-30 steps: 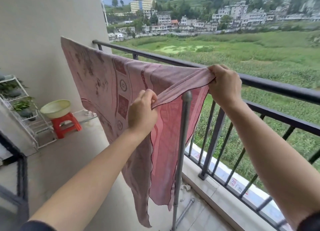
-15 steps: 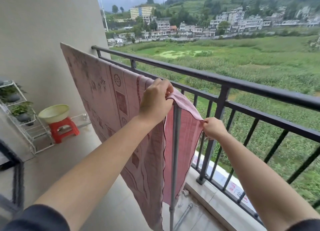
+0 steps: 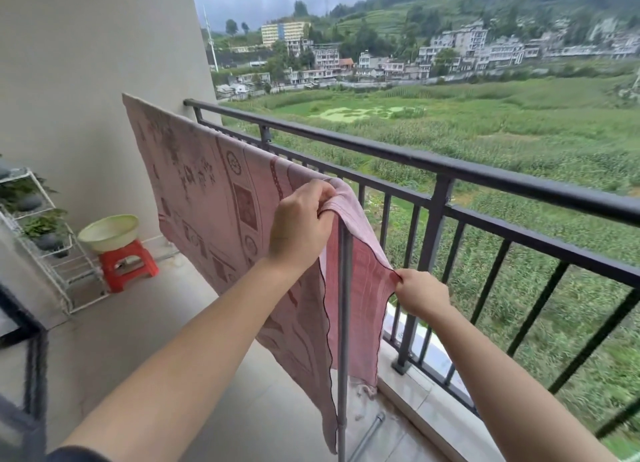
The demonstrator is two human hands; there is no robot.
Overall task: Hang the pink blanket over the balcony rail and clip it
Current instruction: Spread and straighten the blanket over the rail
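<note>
The pink patterned blanket (image 3: 207, 198) hangs over the top bar of a grey drying rack whose near upright pole (image 3: 343, 323) stands just inside the black balcony rail (image 3: 485, 171). My left hand (image 3: 301, 226) grips the blanket's top fold at the near end of the rack. Lower and to the right, my right hand (image 3: 420, 293) pinches the blanket's far-side edge, pulling it toward the rail. No clip is in sight.
A red stool (image 3: 128, 264) carries a pale green basin (image 3: 108, 232) by the wall. A white wire shelf (image 3: 45, 240) with potted plants stands at the left. Dark metal bars (image 3: 31, 368) cross the lower left corner. Fields and buildings lie beyond the rail.
My right hand dropped from the blanket's top corner to its hanging far edge. My left hand moved up onto the top of the rack, and the blanket now drapes down both sides.
</note>
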